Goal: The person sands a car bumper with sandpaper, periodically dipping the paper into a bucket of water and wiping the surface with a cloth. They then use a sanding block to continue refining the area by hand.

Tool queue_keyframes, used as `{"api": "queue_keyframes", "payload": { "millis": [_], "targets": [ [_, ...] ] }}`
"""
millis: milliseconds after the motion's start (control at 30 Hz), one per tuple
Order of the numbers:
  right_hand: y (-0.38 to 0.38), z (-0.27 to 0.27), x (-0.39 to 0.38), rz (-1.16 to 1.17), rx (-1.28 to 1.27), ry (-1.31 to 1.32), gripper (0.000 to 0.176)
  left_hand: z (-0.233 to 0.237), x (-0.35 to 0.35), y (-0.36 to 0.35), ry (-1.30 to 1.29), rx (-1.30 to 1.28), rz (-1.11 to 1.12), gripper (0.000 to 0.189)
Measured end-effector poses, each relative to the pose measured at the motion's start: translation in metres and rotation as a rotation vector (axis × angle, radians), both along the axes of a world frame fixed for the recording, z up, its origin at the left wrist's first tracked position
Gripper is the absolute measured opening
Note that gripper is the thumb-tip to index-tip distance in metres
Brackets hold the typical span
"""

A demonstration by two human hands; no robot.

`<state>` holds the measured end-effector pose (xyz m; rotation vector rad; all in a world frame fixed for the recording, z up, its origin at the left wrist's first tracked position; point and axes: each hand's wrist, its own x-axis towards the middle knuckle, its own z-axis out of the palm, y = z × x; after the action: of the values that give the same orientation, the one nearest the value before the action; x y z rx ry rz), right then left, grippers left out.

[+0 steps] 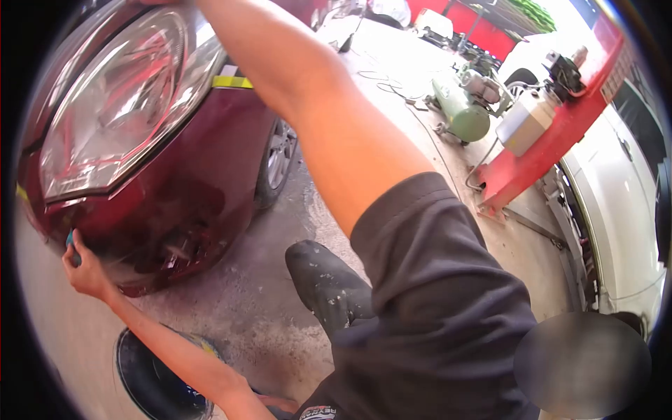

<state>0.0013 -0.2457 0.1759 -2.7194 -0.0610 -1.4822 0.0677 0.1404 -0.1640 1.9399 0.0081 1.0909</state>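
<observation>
My left hand (87, 271) is at the lower left, with its fingers closed on a small teal piece (70, 238); its exact kind is too small to tell. The piece is at the lower corner of a dark red car bumper (189, 161), below the headlight (115, 105). My right arm stretches across the view to the top edge. Only a sliver of my right hand (155, 1) shows there, by the car's hood above the headlight, and its fingers are cut off. Yellow tape (232, 82) sits beside the headlight's corner.
A round black tub (157, 374) stands on the floor under my left forearm. My dark boot (325, 283) is on the stained concrete. To the right are a green air compressor (462, 112), a red lift post (546, 140) and a white car (623, 203). A blurred patch covers the lower right.
</observation>
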Motion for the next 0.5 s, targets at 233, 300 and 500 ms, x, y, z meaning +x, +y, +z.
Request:
{"api": "queue_keyframes", "payload": {
  "millis": [233, 300, 500],
  "targets": [
    [0.001, 0.004, -0.007, -0.009, 0.028, 0.025, 0.062, -0.027, -0.028, -0.025, -0.345, 0.134, 0.005, 0.037],
    [-0.002, 0.007, -0.004, 0.000, 0.018, 0.030, 0.062, -0.028, 0.000, -0.009, -0.230, 0.024, -0.011, 0.036],
    [0.006, 0.004, -0.015, 0.001, 0.096, 0.068, 0.063, -0.029, 0.011, 0.000, -0.137, 0.013, 0.067, 0.032]
  ]
}}
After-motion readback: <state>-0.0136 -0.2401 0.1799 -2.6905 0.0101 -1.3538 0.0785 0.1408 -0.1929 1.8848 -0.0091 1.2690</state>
